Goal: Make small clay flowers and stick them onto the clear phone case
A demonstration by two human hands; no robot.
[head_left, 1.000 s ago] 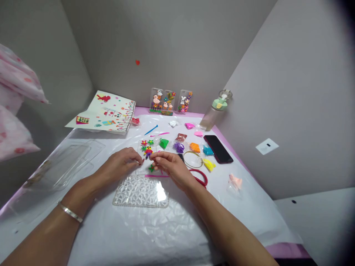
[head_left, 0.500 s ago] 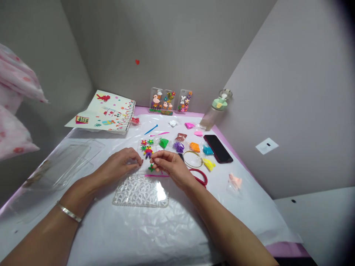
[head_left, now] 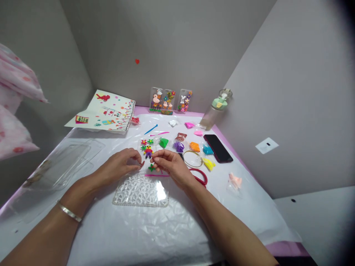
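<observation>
Between and just beyond our hands a clear, flat case lies on the covered tabletop, bearing a small clay figure, a red flower near its far end and a green flower at its near end. Nearer to us sits a textured clear case.

Our left hand is curled, thumb and forefinger close together, with a reddish-brown sliver at the tips; we can't make out whether it is pinched or merely touched. Our right hand has thumb and fingers drawn narrow beside the figure — whatever they may hold is too small for us to see.

We'd judge the case light, fairly stiff and a little slippery, so best steadied by its bare edges, clear of the decorations. The figure and petals look soft and easily dented; if we must shift one, a light pinch at its sides would be kinder than pressing from above. The sliver, thin as it looks, would probably bend or smear under a firm squeeze.

Against the picture a second ago, little differs: our right fingertips sit slightly nearer to us and the sliver shows more plainly by the left ones — while the case, figure and flowers keep their places
</observation>
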